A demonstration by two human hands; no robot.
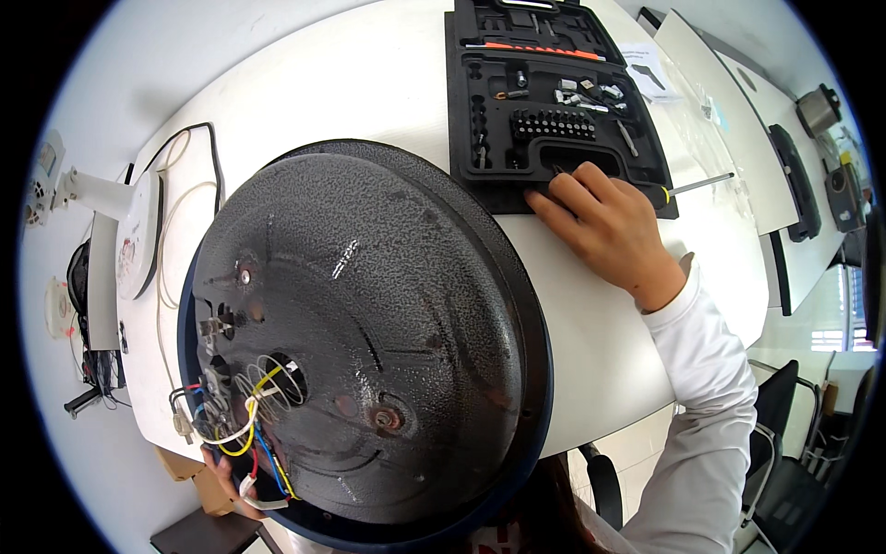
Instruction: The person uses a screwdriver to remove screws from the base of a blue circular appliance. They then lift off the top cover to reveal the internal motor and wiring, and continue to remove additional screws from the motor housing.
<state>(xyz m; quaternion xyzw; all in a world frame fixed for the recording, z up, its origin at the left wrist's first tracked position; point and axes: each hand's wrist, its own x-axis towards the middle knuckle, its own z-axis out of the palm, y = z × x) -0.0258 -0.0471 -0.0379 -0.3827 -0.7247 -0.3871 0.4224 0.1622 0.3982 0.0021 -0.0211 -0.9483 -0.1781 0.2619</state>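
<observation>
A large round dark metal appliance body [406, 268], speckled and worn, sits in a dark blue outer shell [543, 406]. From a hole on its left side come a coiled spring [277, 380] and several coloured wires [242, 436]. My left hand [224, 478] grips the shell's rim at the lower left, its fingers partly hidden by wires and connectors. At the front edge of the open black tool case [572, 120], my right hand [609, 226] is closed around the dark handle of a screwdriver [699, 184]. The shaft points right, beyond a yellow collar.
Bits and small tools fill the case. A printed sheet [649, 72] and clear plastic bags [711, 138] lie beside it on the white table [323, 74]. At left stand a white fan-like device [138, 235] and a loose cable [218, 152]. Chairs [784, 415] are at right.
</observation>
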